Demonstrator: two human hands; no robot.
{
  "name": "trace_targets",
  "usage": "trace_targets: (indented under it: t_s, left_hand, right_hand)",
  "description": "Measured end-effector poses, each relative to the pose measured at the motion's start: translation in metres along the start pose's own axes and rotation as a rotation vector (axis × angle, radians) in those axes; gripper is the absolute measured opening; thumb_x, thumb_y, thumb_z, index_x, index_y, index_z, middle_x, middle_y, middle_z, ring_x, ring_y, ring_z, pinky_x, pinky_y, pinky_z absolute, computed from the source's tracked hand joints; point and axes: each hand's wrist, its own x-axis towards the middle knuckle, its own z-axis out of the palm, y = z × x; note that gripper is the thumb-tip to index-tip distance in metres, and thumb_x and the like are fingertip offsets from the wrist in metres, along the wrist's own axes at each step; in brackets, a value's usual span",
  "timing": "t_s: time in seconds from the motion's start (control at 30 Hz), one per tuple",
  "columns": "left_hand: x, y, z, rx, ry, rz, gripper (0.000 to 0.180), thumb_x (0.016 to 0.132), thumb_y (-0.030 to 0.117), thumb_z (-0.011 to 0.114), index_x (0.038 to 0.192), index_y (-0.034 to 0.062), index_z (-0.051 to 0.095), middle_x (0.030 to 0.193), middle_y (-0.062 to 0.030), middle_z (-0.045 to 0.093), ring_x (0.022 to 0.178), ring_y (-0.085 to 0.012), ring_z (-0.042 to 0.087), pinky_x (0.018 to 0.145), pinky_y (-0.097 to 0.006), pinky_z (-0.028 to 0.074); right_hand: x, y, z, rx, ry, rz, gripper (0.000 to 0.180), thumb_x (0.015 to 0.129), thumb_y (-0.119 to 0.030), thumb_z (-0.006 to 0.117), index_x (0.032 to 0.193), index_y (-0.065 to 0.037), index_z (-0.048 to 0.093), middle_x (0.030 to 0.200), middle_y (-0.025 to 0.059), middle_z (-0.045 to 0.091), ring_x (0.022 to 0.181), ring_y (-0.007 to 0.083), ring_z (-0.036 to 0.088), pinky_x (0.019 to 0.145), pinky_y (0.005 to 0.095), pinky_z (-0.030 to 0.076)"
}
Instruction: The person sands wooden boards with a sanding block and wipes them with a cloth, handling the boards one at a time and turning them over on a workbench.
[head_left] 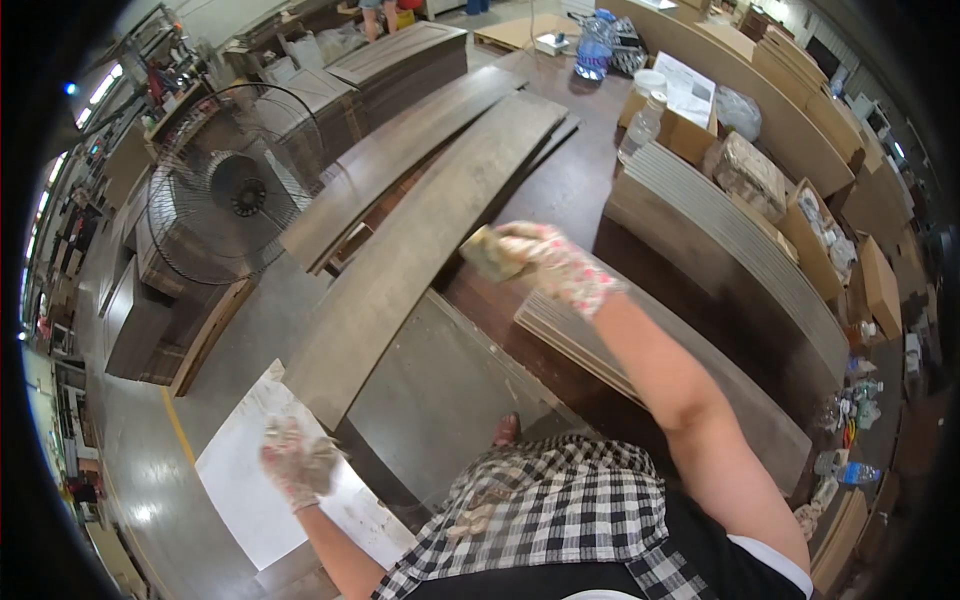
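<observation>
A long grey-brown board (pixel 430 230) lies slantwise in front of me, its near end beside a white sheet (pixel 245 490). My right hand (pixel 550 262), in a flower-patterned glove, is closed on a yellowish, dirty rag or sponge (pixel 488 256) by the board's right edge. Whether the rag touches the board I cannot tell. My left hand (pixel 292 462), gloved alike, is over the white sheet near the board's near end. Motion smears its fingers, and a greyish patch at them may be a soiled palm or a cloth.
A second board (pixel 400 150) lies beyond the first, near a wire-cage fan (pixel 235 190). Stacked boards (pixel 730 270) stand at the right, and a lower stack (pixel 680 350) lies under my right arm. Bottles (pixel 593 50) and an open carton (pixel 680 135) stand at the far right.
</observation>
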Motion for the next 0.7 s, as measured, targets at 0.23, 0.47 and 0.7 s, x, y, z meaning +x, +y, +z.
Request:
trace_targets:
  t_s: [0.23,0.47,0.7]
  left_hand:
    - [-0.021,0.086,0.113,-0.282,-0.341,0.540,0.030,0.082,0.001,0.053,0.111,-0.0033,0.053,0.092,-0.0101,0.061,0.077,-0.0144,0.061,0.066,-0.024,0.052]
    - [-0.100,0.071,0.330,0.292,-1.089,1.151,0.049,0.071,0.017,0.068,0.117,0.0082,0.054,0.115,-0.0096,0.056,0.108,-0.0253,0.051,0.090,-0.037,0.042]
    - [-0.071,0.008,0.364,0.815,-0.753,1.429,0.064,0.067,0.017,0.067,0.127,0.0110,0.045,0.131,-0.0075,0.044,0.128,-0.0244,0.033,0.107,-0.036,0.024]
  right_hand:
    - [-0.141,0.003,-0.122,0.113,0.606,-0.547,0.041,0.083,-0.017,0.062,0.116,0.002,0.046,0.110,0.0136,0.056,0.096,0.0250,0.059,0.081,0.0360,0.051]
    - [-0.258,0.064,-0.134,0.043,1.044,-0.612,0.036,0.086,-0.018,0.056,0.118,-0.002,0.050,0.114,0.0089,0.055,0.102,0.0183,0.055,0.089,0.0329,0.045]
    - [-0.382,0.096,-0.149,-0.027,1.502,-0.726,0.036,0.089,-0.018,0.051,0.123,-0.005,0.047,0.119,0.0081,0.053,0.108,0.0166,0.050,0.091,0.0332,0.042]
